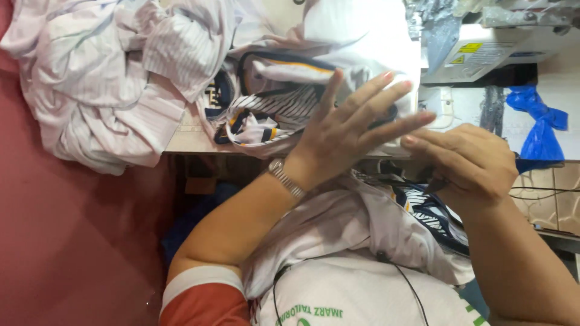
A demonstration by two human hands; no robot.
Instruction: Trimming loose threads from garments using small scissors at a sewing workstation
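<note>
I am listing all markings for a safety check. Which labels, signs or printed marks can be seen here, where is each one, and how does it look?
Warning label: top right, on the sewing machine's pale body; small yellow rectangle with dark marks.
Second warning label: just below it, smaller, also yellow.
Printed lettering: bottom centre, on the person's white shirt; green curved row.
No packages or screens show.

Heaped striped shirts [115, 78] and a white garment with navy trim [284, 102] crowded the desk [187, 142], leaving only a thin bare strip at its edge. The sewing machine [477, 51] blocked the far right corner beside a blue plastic bag [541, 130]. The left hand [350, 130] and right hand [465, 160] nearly touched, closing the gap above the lap cloth [338, 223].
</note>
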